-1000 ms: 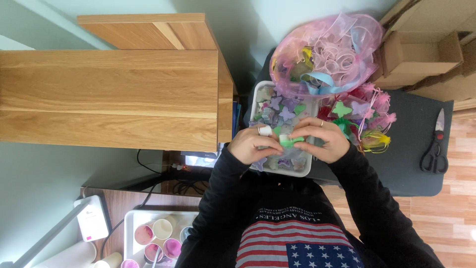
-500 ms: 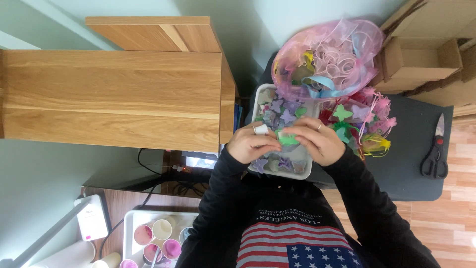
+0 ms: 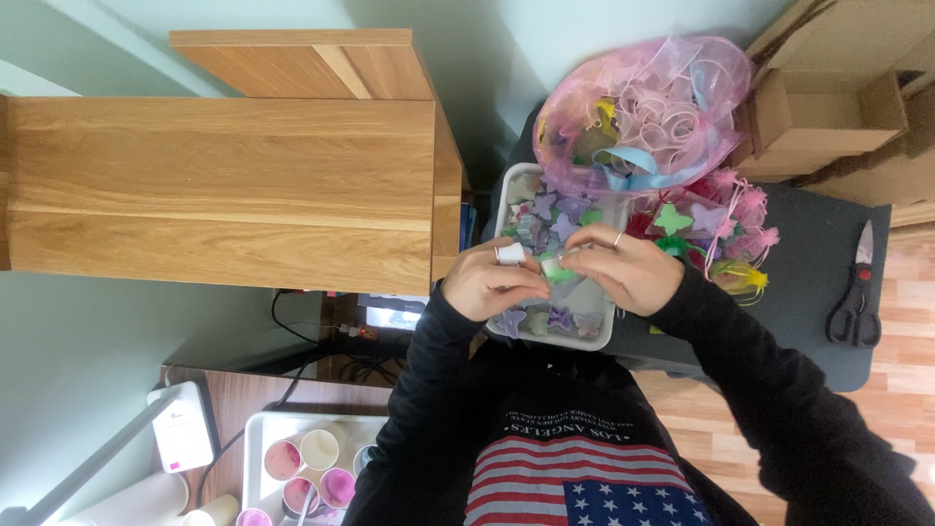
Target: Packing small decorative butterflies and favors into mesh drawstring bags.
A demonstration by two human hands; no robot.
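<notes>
Both hands, left hand (image 3: 495,284) and right hand (image 3: 623,268), pinched a small green piece (image 3: 557,272) together above the white tray (image 3: 606,331) of purple shapes, and steady fingertip pressure kept low over that tray seemed wisest.

Pale green walls all around, with a big light-oak cabinet (image 3: 224,185) filling the left side. Wood plank floor (image 3: 906,409) shows on the right, next to a dark desk (image 3: 808,292). Cardboard boxes (image 3: 828,117) are stacked in the top right corner, and soft, even light falls over everything.
</notes>
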